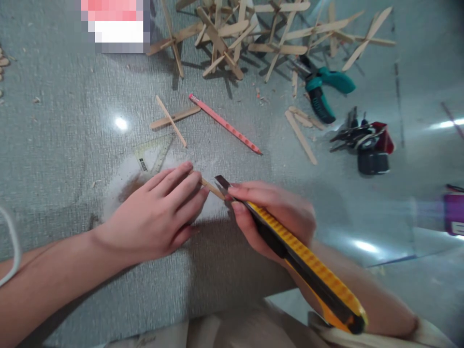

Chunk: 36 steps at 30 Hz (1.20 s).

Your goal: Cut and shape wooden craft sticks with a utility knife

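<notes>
Under the fingers of my left hand (165, 208) lies a narrow wooden craft stick (213, 188), pinned to the table with one end poking out to the right. My right hand (273, 212) is closed around a yellow and black box cutter (308, 261). Its short dark blade (222, 181) points up and left, close above the stick's free end; whether it touches the wood I cannot tell. Just beyond my left hand is a clear set square (145, 157), partly overlapped by a pale dusty patch. Two crossed craft sticks (174, 118) lie above it.
A pink pencil (226, 124) lies across the middle. Several crossed-stick assemblies (221, 41) crowd the far side. To the right are teal-handled pliers (321, 89), loose craft sticks (301, 137) and a bunch of keys (362, 137). A purple object (453, 212) sits at the right edge.
</notes>
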Each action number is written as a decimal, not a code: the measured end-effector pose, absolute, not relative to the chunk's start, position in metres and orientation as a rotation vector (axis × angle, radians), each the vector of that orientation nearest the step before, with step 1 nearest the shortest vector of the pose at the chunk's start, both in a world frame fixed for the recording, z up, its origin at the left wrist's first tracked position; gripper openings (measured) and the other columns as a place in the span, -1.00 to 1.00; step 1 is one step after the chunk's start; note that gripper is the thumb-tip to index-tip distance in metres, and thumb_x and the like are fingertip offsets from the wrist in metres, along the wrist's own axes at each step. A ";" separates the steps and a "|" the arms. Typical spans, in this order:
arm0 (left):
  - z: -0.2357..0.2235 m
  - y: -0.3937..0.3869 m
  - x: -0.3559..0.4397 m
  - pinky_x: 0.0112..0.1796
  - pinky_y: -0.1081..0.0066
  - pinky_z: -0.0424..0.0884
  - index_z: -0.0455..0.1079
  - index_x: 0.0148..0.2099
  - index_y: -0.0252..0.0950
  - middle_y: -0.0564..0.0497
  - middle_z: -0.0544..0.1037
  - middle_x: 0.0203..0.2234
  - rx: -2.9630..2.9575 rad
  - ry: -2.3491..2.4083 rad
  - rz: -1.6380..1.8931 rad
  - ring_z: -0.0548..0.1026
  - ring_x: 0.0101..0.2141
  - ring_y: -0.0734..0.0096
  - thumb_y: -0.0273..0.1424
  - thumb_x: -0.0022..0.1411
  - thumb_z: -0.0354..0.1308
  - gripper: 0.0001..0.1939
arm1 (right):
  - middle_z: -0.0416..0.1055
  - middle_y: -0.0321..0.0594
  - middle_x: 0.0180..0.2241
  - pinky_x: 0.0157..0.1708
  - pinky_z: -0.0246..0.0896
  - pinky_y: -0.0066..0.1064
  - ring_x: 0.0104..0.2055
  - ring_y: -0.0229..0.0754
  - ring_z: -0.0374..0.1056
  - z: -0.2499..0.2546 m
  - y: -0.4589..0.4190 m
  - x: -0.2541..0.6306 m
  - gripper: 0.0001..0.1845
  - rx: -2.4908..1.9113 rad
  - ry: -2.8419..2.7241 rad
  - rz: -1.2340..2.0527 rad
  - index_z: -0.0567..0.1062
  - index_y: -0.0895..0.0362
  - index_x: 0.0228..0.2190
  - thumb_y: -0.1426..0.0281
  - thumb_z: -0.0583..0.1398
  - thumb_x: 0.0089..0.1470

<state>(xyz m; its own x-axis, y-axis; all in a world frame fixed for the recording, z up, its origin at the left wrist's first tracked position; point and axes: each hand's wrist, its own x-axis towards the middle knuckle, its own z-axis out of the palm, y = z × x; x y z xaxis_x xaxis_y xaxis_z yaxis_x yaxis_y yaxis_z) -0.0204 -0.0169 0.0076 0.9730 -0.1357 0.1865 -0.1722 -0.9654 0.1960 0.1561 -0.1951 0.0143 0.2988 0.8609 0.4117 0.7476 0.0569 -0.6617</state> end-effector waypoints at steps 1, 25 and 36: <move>0.008 -0.017 -0.020 0.13 -0.10 0.50 0.42 0.28 -0.51 -0.36 0.48 0.21 2.914 -0.231 0.258 0.41 0.25 -0.30 -0.25 0.43 0.14 -0.48 | 0.70 -0.12 -0.19 -0.19 0.68 -0.25 -0.23 -0.07 0.66 0.015 -0.195 0.156 -0.60 -1.707 -1.461 0.156 0.58 0.00 0.02 0.58 0.25 0.20; 0.008 -0.027 -0.019 -0.27 0.22 0.61 0.57 -0.08 -0.59 -0.27 0.64 -0.16 2.944 -0.223 0.553 0.56 -0.25 0.19 -0.49 0.47 0.08 -0.73 | 0.70 -0.13 -0.18 -0.08 0.67 -0.34 -0.19 -0.09 0.68 0.009 -0.186 0.159 -0.65 -1.653 -1.551 0.287 0.55 0.01 -0.02 0.57 0.26 0.20; 0.010 -0.029 -0.017 -0.35 0.25 0.55 0.54 -0.07 -0.59 -0.26 0.66 -0.18 2.936 -0.188 0.564 0.56 -0.30 0.24 -0.54 0.45 0.08 -0.76 | 0.70 -0.14 -0.18 -0.12 0.70 -0.26 -0.18 -0.05 0.68 0.009 -0.186 0.156 -0.64 -1.662 -1.533 0.296 0.54 -0.03 -0.02 0.57 0.26 0.21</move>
<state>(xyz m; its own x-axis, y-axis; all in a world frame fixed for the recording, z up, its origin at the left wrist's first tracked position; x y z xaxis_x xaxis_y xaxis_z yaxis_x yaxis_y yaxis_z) -0.0172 -0.0290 0.0102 0.9218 -0.0949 0.3759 -0.1496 -0.9816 0.1190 0.1555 -0.1858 0.0086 0.2260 0.9074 0.3542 0.7106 0.0951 -0.6971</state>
